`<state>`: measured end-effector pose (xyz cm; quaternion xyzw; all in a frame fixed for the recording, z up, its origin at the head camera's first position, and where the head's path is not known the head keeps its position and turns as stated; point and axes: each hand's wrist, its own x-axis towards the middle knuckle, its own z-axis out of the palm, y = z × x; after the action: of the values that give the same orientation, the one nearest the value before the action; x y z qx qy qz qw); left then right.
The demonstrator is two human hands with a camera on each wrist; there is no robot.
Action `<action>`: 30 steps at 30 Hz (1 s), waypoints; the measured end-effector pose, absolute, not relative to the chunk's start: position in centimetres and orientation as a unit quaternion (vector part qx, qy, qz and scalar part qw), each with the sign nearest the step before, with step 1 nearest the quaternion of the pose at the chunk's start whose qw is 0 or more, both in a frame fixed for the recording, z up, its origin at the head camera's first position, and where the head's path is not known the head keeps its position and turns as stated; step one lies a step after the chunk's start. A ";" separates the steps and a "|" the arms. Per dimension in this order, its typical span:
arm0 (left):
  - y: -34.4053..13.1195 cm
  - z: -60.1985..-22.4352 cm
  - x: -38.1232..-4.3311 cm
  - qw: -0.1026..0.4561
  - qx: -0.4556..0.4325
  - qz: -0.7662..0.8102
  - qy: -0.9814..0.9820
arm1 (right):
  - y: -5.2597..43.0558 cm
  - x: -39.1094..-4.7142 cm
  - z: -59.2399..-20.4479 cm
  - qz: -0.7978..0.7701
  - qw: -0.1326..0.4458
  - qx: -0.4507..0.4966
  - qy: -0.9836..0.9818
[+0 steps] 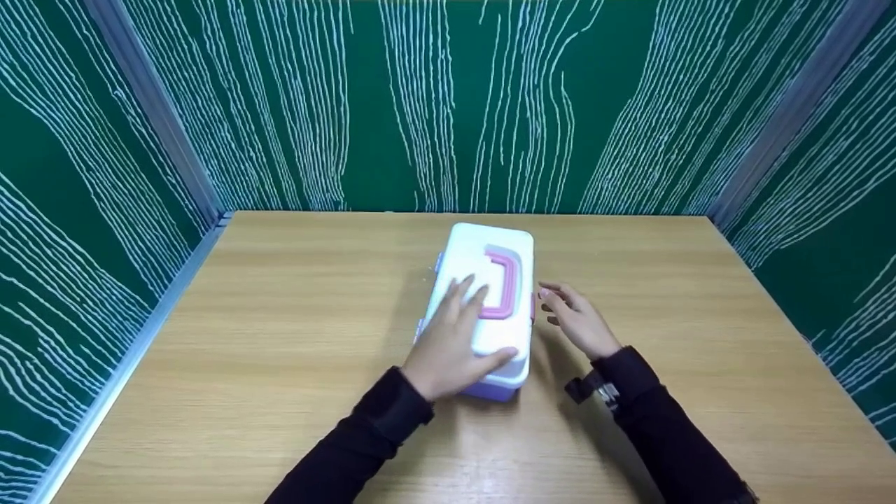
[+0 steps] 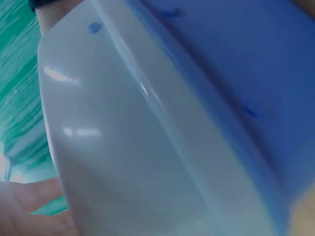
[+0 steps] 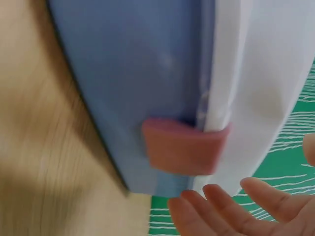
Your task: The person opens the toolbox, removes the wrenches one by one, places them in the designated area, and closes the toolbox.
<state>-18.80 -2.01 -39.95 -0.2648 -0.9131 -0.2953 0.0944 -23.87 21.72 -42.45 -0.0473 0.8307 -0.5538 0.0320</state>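
A storage box (image 1: pixel 465 248) with a white lid and a blue-purple base stands lengthwise on the table, its lid down. A pink carrying handle (image 1: pixel 513 280) lies folded on top. Spread fingers of my left hand (image 1: pixel 451 350) rest on the lid, left of and in front of the handle. In the left wrist view, the white lid (image 2: pixel 113 162) and blue base (image 2: pixel 246 59) fill most of the picture. Beside the box's right side hovers my right hand (image 1: pixel 579 325), fingers loosely bent and holding nothing. The right wrist view shows a pink latch (image 3: pixel 184 150) just beyond its fingertips.
The wood-grain table (image 1: pixel 280 315) extends around the box on all sides. Green panels (image 1: pixel 378 140) with white wavy lines stand behind it and at both sides, with grey posts (image 1: pixel 157 105) at the corners.
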 end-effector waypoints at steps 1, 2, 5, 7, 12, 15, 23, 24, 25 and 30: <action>-1.5 -39.9 -18.8 0.094 -0.272 -0.275 -0.917 | 21.6 -24.2 -42.6 -0.559 0.037 -0.044 0.827; -1.0 -39.8 -18.9 0.093 -0.276 -0.252 -0.923 | 21.5 -24.5 -42.8 -0.565 0.044 -0.042 0.823; 0.2 -40.0 -19.0 0.096 -0.280 -0.187 -0.937 | 21.3 -25.3 -43.5 -0.588 0.067 -0.032 0.805; 0.8 -40.3 -19.0 0.114 -0.281 -0.141 -0.943 | 21.2 -25.7 -44.0 -0.614 0.085 -0.022 0.784; 1.6 -41.1 -19.0 0.155 -0.268 -0.066 -0.948 | 21.2 -26.2 -44.9 -0.654 0.113 -0.004 0.748; 1.8 -41.4 -19.1 0.161 -0.262 -0.047 -0.950 | 21.3 -26.2 -45.2 -0.656 0.114 -0.001 0.746; 2.1 -42.1 -19.0 0.172 -0.254 -0.028 -0.951 | 21.6 -26.1 -45.6 -0.677 0.121 0.020 0.725; 2.2 -42.2 -19.0 0.173 -0.253 -0.027 -0.952 | 21.7 -26.2 -45.8 -0.682 0.123 0.014 0.721; 2.2 -42.2 -19.0 0.174 -0.252 -0.024 -0.952 | 21.9 -26.4 -46.3 -0.687 0.126 0.006 0.715; 2.2 -42.2 -19.0 0.178 -0.250 -0.017 -0.952 | 22.8 -27.2 -48.1 -0.714 0.136 -0.050 0.685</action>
<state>-19.03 2.15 -42.22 -0.2496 -0.9516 -0.0166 0.1785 -27.21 22.83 -48.08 -0.0502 0.6848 -0.7142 0.1360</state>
